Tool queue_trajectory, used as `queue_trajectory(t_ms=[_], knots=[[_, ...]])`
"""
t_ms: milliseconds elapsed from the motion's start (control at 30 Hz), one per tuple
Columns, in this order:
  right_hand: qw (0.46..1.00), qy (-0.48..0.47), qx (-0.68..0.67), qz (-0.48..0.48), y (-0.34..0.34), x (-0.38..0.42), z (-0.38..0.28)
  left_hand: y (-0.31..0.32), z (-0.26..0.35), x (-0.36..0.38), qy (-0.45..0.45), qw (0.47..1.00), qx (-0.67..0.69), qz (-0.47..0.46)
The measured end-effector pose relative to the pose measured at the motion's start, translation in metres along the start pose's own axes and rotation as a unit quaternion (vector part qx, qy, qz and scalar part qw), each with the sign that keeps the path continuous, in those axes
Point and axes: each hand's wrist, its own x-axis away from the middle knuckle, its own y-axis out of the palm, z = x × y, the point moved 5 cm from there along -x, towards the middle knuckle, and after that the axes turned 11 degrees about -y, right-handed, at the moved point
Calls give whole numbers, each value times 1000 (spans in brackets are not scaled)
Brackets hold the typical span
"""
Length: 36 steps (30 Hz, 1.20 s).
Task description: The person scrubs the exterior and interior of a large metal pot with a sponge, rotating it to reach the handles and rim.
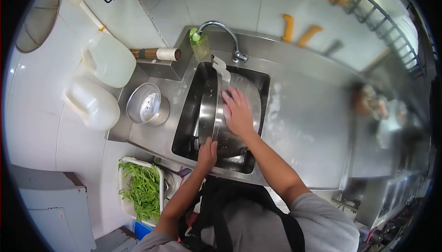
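Observation:
A large metal pan (209,109) stands tilted on its side in the sink (182,147), with a light-coloured handle (221,69) at its far end. My left hand (208,153) is closed around the pan's near rim. Flat on the pan's surface lies my right hand (239,111), fingers stretched out and somewhat apart. Whether anything thin is under that palm is hidden. Behind the sink, a curved chrome faucet (220,24) arches over the pan's far end.
Left of the sink sits a round metal pot (148,104). A green soap bottle (199,45) and a bundled brush (159,54) are at the back left. Leafy greens (142,190) fill a white basket (161,192) below. A wire rack (368,10) hangs overhead.

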Motion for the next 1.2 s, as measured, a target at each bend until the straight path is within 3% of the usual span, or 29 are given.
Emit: queue_trajectory(t_ms=[67,200,233,333,367,433,533,567,667,700,800,867,967,1100,1200], knots=[[999,11,32,7,1,-4,-13,-6,6,-10,2,999,29,-41],[998,-45,-1,-42,1,35,-45,-3,-23,-25,31,994,107,19],[995,-65,4,-72,3,40,-48,-6,-21,-20,13,992,123,-3],[999,4,31,-15,10,-3,-8,-9,-31,-2,67,976,205,-1],[999,7,29,-18,16,-16,0,-11,-41,3,28,992,123,4],[995,57,87,-9,25,-37,8,-10,-45,5,37,993,107,21],[998,-23,56,-19,31,8,-47,-8,-48,-9,50,989,134,31],[998,-7,32,-60,38,35,-63,-6,-53,-11,35,985,169,22],[990,-50,33,-127,38,59,-66,-4,-62,-12,15,987,155,23],[992,-39,40,-113,34,45,-62,-13,-50,-8,-28,989,141,-15],[996,-12,62,-63,34,-30,-35,-11,-49,-16,39,980,193,20],[993,41,99,-40,48,-52,-22,-19,-41,-16,22,981,193,-10],[996,4,79,-35,50,1,-63,-24,-45,-23,-8,986,161,-44],[993,-44,66,-91,48,41,-75,-19,-51,-21,3,985,170,12],[994,-33,65,-82,52,-18,-63,-23,-51,-29,-29,983,182,23]])
